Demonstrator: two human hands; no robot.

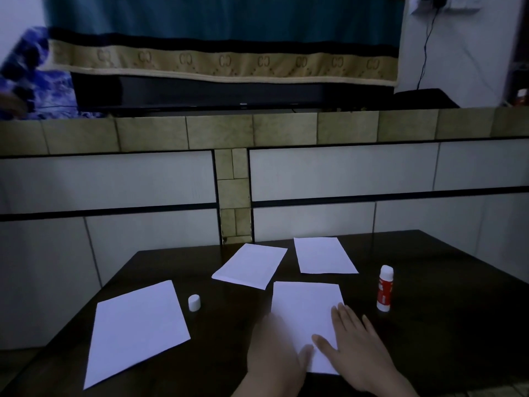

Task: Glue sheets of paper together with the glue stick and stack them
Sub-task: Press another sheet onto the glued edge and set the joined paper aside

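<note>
Both hands, left hand (pixel 276 351) and right hand (pixel 357 348), are lying flat with fingers straight, pressing the near sheet (pixel 306 308) onto the dark table (pixel 429 325), probably bonding glued layers. The glue stick (pixel 384 288) is standing uncapped just right; its cap (pixel 194 302) is sitting left, between loose sheets.

The room is dim, with a cold bluish light. A dark wooden desk (pixel 429 282) stands in front of a low wall (pixel 114 181) covered with large white tiles and thin black lines. Its top ledge (pixel 286 128) and a narrow middle column have olive-brown tiles. On the ledge stands a black television (pixel 229 93), partly covered by a teal cloth (pixel 223 32) with a beige patterned border. At the left lies a blue-and-white fabric (pixel 37 81). At the right, a black cable (pixel 423 53) hangs down the white wall.
</note>
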